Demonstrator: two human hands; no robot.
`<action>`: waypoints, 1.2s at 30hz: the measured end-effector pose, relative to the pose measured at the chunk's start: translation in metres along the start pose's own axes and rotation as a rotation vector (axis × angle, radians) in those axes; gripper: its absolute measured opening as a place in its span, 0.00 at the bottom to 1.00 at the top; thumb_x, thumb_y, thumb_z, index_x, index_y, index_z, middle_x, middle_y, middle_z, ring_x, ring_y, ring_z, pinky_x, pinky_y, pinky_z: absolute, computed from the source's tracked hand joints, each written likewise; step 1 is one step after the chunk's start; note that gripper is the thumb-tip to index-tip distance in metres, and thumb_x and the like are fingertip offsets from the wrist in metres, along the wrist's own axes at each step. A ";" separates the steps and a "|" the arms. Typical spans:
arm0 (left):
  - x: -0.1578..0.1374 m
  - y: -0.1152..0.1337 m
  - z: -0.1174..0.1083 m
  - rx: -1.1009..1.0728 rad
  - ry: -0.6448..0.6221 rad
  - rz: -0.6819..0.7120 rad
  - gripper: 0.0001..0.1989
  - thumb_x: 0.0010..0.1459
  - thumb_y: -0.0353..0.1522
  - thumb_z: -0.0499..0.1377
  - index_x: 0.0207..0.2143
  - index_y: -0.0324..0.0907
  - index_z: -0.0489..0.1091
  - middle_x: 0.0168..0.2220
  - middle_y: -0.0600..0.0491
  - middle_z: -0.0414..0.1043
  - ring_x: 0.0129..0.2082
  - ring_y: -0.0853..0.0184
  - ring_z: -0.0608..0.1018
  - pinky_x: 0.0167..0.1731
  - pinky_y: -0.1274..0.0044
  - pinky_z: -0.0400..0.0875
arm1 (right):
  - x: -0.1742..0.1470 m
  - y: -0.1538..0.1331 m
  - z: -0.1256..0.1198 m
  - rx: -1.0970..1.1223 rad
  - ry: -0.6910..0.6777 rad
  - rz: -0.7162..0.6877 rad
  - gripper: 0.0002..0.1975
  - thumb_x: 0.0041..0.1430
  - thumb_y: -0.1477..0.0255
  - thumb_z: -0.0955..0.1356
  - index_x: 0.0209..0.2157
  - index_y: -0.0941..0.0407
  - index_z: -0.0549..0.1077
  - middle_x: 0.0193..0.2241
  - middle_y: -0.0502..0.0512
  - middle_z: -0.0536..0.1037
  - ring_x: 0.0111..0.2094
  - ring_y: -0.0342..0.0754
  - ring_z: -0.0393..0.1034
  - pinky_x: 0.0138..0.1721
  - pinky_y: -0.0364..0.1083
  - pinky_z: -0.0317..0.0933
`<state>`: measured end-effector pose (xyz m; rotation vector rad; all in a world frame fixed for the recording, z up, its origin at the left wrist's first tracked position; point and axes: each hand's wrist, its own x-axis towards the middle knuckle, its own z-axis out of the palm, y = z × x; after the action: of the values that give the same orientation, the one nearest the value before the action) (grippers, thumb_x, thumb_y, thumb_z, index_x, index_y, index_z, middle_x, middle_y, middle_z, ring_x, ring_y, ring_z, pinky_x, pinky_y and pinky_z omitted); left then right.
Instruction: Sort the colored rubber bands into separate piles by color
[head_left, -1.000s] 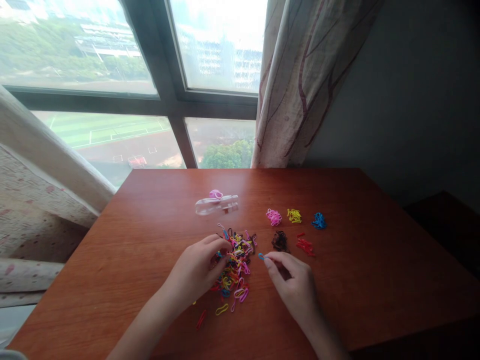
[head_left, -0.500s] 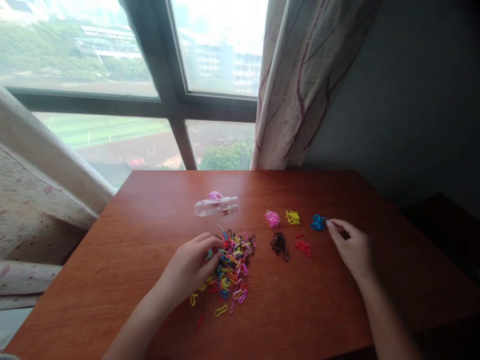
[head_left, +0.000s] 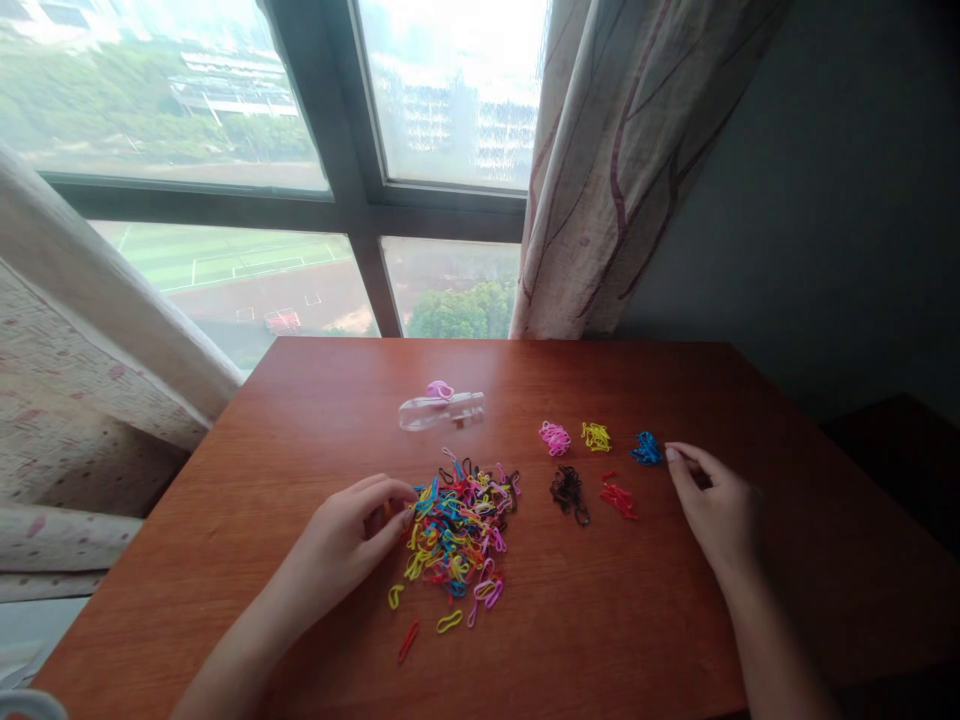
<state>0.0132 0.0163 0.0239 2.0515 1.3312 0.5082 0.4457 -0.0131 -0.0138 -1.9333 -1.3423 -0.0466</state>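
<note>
A mixed heap of small coloured rubber bands (head_left: 457,525) lies on the brown table. My left hand (head_left: 349,535) is at the heap's left edge, its thumb and fingertips drawn together; what they hold, if anything, is hidden. To the right are small single-colour piles: pink bands (head_left: 555,438), yellow bands (head_left: 596,436), blue bands (head_left: 646,448), black bands (head_left: 568,493) and red bands (head_left: 619,502). Just right of the blue pile is my right hand (head_left: 716,510), with thumb and forefinger pinched; I cannot make out anything between them.
Behind the heap lies a clear plastic pouch or container (head_left: 442,411) with a pink piece (head_left: 439,390) on it. Loose yellow and red bands lie in front of the heap. A window (head_left: 450,210) and curtains (head_left: 592,180) stand behind the table (head_left: 570,620). A white rim (head_left: 34,705) shows at lower left.
My left hand has drawn back leftward from over the heap to its edge. My right hand has moved slightly away from the blue bands. The view has shifted a little.
</note>
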 end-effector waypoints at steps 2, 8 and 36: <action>0.002 0.002 0.001 0.010 -0.012 0.009 0.09 0.63 0.34 0.55 0.39 0.42 0.74 0.30 0.54 0.73 0.26 0.69 0.71 0.27 0.79 0.65 | -0.007 -0.012 0.000 0.034 -0.008 -0.011 0.22 0.62 0.55 0.65 0.39 0.58 0.81 0.32 0.60 0.83 0.30 0.53 0.76 0.33 0.47 0.68; 0.005 0.012 0.004 0.177 0.013 -0.033 0.07 0.62 0.34 0.55 0.35 0.43 0.72 0.33 0.54 0.73 0.30 0.66 0.74 0.30 0.78 0.64 | -0.035 -0.052 0.002 0.155 -0.085 -0.092 0.16 0.64 0.60 0.66 0.37 0.56 0.80 0.35 0.58 0.84 0.33 0.52 0.79 0.34 0.45 0.69; 0.020 0.023 0.001 0.227 0.099 0.020 0.08 0.61 0.36 0.56 0.34 0.44 0.73 0.31 0.55 0.74 0.26 0.68 0.73 0.27 0.78 0.63 | -0.115 -0.111 0.029 0.308 -0.430 -0.307 0.11 0.67 0.74 0.62 0.36 0.54 0.76 0.29 0.54 0.79 0.29 0.47 0.75 0.34 0.43 0.68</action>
<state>0.0372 0.0278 0.0388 2.2507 1.4862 0.4922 0.2935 -0.0690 -0.0210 -1.5145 -1.8008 0.4241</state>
